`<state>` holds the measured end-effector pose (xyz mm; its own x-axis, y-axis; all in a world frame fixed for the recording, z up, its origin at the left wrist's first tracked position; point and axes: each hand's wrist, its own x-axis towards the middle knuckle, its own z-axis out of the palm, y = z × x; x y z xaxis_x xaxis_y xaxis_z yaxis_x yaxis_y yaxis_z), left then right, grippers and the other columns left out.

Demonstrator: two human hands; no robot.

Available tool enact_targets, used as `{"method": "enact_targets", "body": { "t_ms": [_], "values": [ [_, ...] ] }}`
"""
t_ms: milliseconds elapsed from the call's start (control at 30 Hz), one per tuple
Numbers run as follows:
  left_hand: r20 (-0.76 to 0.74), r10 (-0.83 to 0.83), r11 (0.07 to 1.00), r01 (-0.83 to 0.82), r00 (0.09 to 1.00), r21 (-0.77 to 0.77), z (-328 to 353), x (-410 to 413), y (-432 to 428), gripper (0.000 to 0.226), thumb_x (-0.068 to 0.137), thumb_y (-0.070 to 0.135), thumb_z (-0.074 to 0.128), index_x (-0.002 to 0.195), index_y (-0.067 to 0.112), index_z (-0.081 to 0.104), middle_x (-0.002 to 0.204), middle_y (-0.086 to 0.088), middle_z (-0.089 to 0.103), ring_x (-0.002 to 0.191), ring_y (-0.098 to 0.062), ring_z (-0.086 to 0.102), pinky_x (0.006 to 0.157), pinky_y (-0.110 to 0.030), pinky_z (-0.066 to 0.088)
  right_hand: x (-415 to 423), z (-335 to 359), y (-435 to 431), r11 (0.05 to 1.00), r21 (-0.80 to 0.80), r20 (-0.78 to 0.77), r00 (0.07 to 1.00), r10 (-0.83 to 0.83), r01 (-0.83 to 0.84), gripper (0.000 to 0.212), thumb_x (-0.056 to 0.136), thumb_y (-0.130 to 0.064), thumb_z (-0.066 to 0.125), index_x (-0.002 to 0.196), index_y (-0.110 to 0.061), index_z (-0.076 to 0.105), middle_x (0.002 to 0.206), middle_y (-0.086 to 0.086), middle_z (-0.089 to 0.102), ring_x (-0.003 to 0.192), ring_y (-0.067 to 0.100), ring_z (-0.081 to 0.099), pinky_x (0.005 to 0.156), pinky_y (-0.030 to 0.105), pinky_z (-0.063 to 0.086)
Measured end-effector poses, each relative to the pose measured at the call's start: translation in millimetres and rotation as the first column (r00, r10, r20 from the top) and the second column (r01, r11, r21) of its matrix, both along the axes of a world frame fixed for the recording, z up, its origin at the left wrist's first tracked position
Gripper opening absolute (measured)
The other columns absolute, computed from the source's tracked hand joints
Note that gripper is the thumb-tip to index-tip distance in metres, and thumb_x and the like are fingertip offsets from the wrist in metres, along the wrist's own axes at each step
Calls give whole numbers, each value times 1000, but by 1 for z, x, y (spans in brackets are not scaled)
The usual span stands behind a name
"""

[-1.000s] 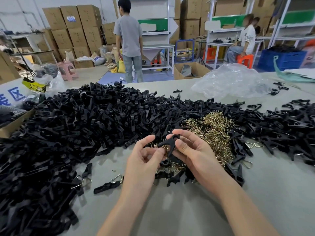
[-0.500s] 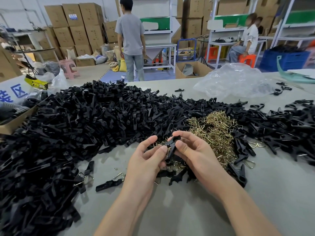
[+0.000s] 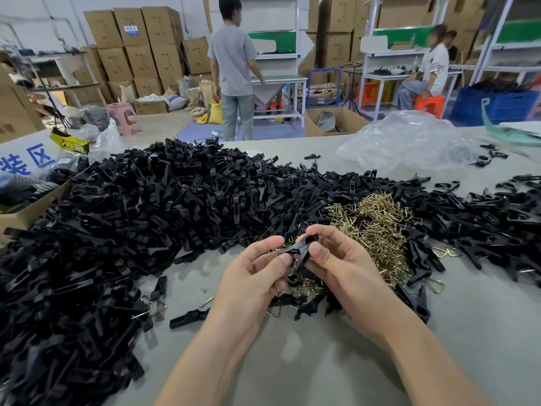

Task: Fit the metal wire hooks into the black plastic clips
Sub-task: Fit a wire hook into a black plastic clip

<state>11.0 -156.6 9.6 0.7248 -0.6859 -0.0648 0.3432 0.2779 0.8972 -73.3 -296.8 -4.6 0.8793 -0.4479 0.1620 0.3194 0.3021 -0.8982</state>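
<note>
Warehouse tabletop (image 3: 322, 361), near edge: left hand (image 3: 251, 276) & right hand (image 3: 342, 268) pinch one black plastic clip (image 3: 298, 250) w/ curled fingers (image 3: 322, 254), just above wire hooks (image 3: 377, 227). Clip prob. light, stiff, slick; grip flat sides. Hooks thin, tangle-prone.

The clips (image 3: 131, 230) heaped over the pale grey worktop (image 3: 322, 361) are plain matte black; the wire hooks (image 3: 371, 224) among them gleam brassy gold. Behind stand brown cardboard boxes (image 3: 140, 39), a pink stool (image 3: 124, 112), an orange stool (image 3: 429, 102) and a blue crate (image 3: 497, 105).
</note>
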Motion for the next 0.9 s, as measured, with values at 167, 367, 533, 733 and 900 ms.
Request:
{"method": "enact_targets", "body": {
  "t_ms": [167,367,533,733,900],
  "values": [
    [-42,-38,999,37,998,-30,2,-1,2,41,77,8,71,118,9,66,90,-9,74,84,-19,65,71,-26,55,1,0,-1,1000,14,13,1000,-12,12,20,86,-19,70,104,-25,76,101,3,74,101,17,71,91,26,55],
    [-79,-33,999,30,996,-42,2,-3,0,45,73,12,72,117,9,67,98,-13,74,83,-16,66,77,-28,55,2,2,0,999,40,27,999,21,-22,24,80,-26,82,104,-24,77,99,3,74,98,17,72,89,25,55],
    [-137,-15,998,5,991,-70,3,-4,-1,44,71,11,73,114,8,69,98,-14,73,80,-16,66,70,-24,56,0,3,0,998,46,33,999,38,-40,21,84,-20,76,105,-23,77,100,3,75,100,17,72,90,24,55],
    [-198,58,990,-82,979,-114,3,-4,-3,42,70,9,73,111,5,69,77,-1,70,66,-7,66,58,-19,54,0,4,3,999,36,11,1000,24,-24,23,87,-11,65,104,-21,77,102,4,74,103,18,71,90,24,55],
    [-286,59,980,-110,957,-167,2,-4,-3,36,73,8,73,109,7,69,77,0,70,65,-7,67,54,-18,53,1,5,5,999,35,22,1000,18,-19,23,86,-9,66,101,-21,78,104,5,74,104,17,71,90,23,54]
  ]
}}
